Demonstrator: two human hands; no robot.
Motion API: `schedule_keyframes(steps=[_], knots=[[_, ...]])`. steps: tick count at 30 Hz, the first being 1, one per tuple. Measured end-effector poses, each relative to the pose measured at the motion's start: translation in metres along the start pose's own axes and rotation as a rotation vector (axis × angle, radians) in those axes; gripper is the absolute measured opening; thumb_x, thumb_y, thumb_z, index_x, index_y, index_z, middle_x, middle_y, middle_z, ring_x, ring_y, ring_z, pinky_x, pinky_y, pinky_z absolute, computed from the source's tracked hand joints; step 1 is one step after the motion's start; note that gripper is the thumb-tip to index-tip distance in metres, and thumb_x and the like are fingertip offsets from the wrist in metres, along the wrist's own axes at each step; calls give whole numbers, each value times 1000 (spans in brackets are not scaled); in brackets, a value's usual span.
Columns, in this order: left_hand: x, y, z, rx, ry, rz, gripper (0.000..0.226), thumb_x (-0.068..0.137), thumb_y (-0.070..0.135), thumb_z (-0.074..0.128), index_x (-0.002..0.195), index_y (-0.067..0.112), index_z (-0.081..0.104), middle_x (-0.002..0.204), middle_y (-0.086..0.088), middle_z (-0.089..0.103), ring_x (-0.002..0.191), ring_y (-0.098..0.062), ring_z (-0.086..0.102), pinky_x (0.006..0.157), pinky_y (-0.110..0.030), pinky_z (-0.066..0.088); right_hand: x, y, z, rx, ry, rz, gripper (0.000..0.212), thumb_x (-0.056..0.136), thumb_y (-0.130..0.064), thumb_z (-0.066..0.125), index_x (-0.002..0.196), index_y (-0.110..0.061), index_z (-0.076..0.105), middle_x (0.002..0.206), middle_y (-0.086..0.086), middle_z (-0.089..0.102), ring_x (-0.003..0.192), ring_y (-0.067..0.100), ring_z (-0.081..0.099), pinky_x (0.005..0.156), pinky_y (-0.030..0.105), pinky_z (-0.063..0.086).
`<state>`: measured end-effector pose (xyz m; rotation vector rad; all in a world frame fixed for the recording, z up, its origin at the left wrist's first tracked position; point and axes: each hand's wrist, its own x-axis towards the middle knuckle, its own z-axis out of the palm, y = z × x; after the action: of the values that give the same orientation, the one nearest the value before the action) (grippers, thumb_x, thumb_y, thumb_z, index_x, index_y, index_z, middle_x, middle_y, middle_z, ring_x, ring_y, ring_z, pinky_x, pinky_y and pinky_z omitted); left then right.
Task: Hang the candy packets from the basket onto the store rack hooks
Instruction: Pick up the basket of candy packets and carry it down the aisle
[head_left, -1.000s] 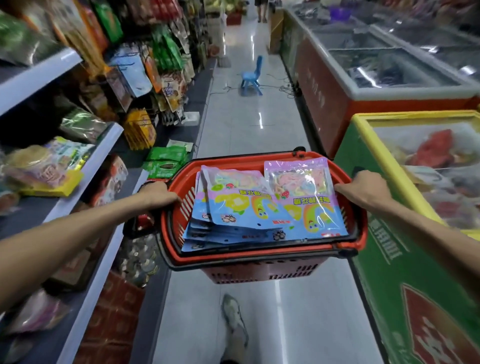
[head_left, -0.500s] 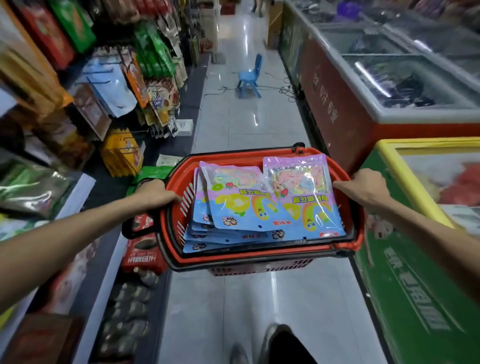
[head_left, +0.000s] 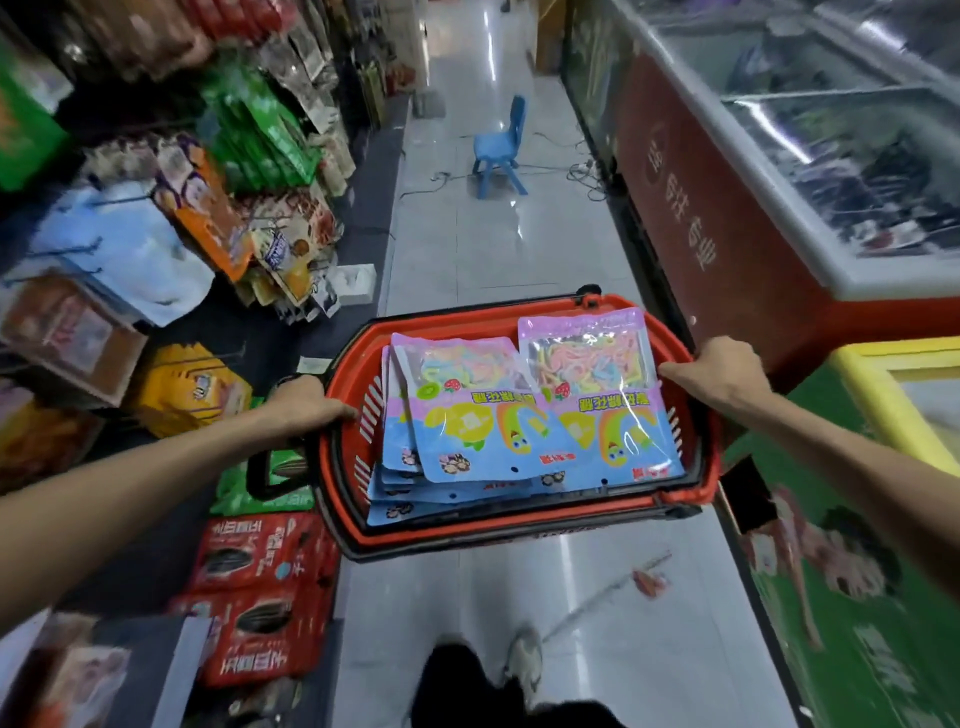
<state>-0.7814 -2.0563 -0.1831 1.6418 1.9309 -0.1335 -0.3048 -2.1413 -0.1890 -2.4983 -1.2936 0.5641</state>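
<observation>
I carry a red plastic basket (head_left: 498, 530) in front of me above the aisle floor. My left hand (head_left: 306, 402) grips its left rim and my right hand (head_left: 722, 371) grips its right rim. Several blue and pink candy packets (head_left: 519, 415) lie flat inside in two overlapping piles, with clear windows showing pastel candy strips. The store rack (head_left: 218, 208) with hooks runs along my left, hung with blurred snack bags.
Red and green chest freezers (head_left: 753, 218) line the right side of the narrow tiled aisle. A small blue chair (head_left: 501, 150) and loose cables stand farther down. Red seed packets (head_left: 260, 587) lie on the low left shelf. A red scrap (head_left: 649, 582) lies on the floor.
I have walked forward along the aisle with the basket; the rack items and freezers have slid toward me. Both hands keep the same hold on the rims.
</observation>
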Motion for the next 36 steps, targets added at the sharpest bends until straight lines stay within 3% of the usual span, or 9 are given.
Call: schedule_keyframes(steps=[4, 12, 17, 20, 22, 26, 29, 32, 36], knots=[[82, 35, -28, -51, -14, -11, 44, 87, 44, 81, 66, 13, 57, 63, -4, 58, 57, -23, 59, 43, -27, 40, 85, -36, -1, 16, -4, -1, 42, 83, -39, 75, 67, -1, 66, 65, 11, 66, 55, 23, 61, 50, 27, 42], [267, 99, -85, -27, -38, 8, 40, 84, 45, 83, 80, 10, 64, 75, -9, 67, 66, -27, 68, 46, -28, 48, 264, -122, 13, 7, -9, 25, 43, 87, -39, 76, 64, -5, 61, 61, 6, 61, 51, 16, 56, 46, 22, 34], [378, 138, -131, -64, -88, -12, 39, 80, 45, 86, 83, 11, 67, 81, -13, 74, 68, -31, 75, 58, -42, 64, 371, -181, 13, -18, -20, 55, 43, 86, -38, 75, 60, -8, 58, 62, 7, 61, 51, 16, 55, 47, 22, 36], [434, 169, -164, 7, -78, 17, 41, 83, 49, 82, 90, 10, 71, 83, -8, 69, 74, -27, 68, 61, -29, 52, 431, -208, 12, -10, -40, 59, 42, 89, -38, 74, 65, -7, 60, 60, 3, 58, 50, 15, 56, 45, 19, 34], [469, 192, -184, 32, -64, 44, 34, 85, 48, 81, 81, 19, 65, 85, -8, 65, 79, -27, 63, 58, -28, 43, 472, -226, 11, 2, -39, 73, 40, 89, -39, 74, 72, -3, 66, 62, 3, 60, 51, 16, 57, 45, 19, 35], [543, 239, -216, 34, -55, 28, 40, 87, 47, 80, 68, 22, 56, 69, 0, 57, 64, -19, 56, 50, -26, 37, 565, -257, 13, 15, -59, 66, 38, 88, -39, 74, 77, -3, 71, 62, 3, 62, 51, 15, 60, 45, 18, 36], [600, 272, -235, 54, -64, -4, 45, 85, 49, 82, 64, 21, 54, 71, -4, 59, 64, -21, 56, 50, -24, 40, 642, -276, 14, 18, -65, 51, 38, 85, -38, 76, 73, -3, 70, 62, 4, 62, 52, 16, 58, 46, 19, 37], [658, 308, -252, 40, -66, -37, 46, 84, 48, 83, 81, 4, 70, 79, -18, 65, 80, -35, 68, 55, -28, 43, 724, -298, 16, 8, -75, 26, 39, 83, -40, 76, 69, -4, 68, 64, 6, 65, 53, 20, 61, 48, 22, 41], [729, 351, -278, -10, -64, -84, 43, 83, 45, 85, 84, 4, 71, 67, -7, 61, 62, -23, 59, 51, -30, 44, 821, -331, 9, -7, -120, 2, 39, 85, -41, 75, 76, -4, 71, 64, 4, 63, 53, 18, 59, 47, 20, 37]])
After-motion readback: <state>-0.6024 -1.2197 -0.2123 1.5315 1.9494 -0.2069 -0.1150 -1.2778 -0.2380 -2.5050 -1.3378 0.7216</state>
